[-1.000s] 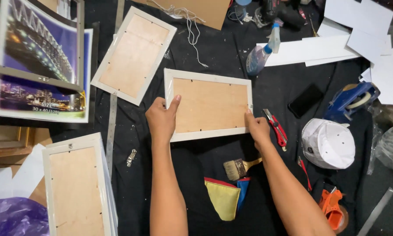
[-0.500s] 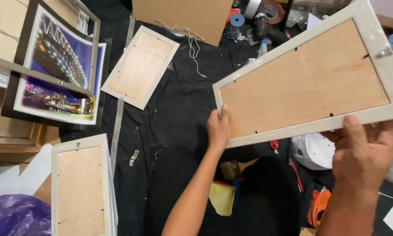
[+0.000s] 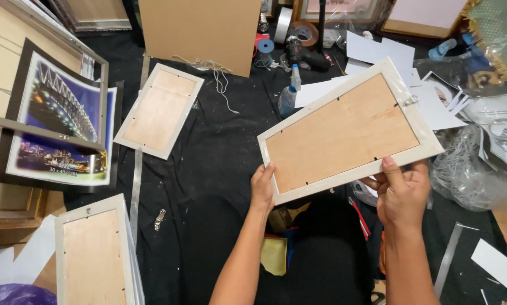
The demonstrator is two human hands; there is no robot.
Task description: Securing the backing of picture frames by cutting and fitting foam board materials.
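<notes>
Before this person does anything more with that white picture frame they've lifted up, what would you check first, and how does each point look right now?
1. Both hands on the frame: ok. The left hand grips the lower left corner of the white frame, and the right hand grips its lower edge.
2. Frame off the black cloth: ok, it is held up and tilted, back side facing the camera.
3. Backing board seated in the frame: ok, it looks flat.
4. Hanging ring attached: ok on the upper right; cannot tell for the other side.
5. Glass side undamaged: cannot tell, it faces away.
6. Spray bottle out of the way: ok, just beyond the frame's far edge.
</notes>
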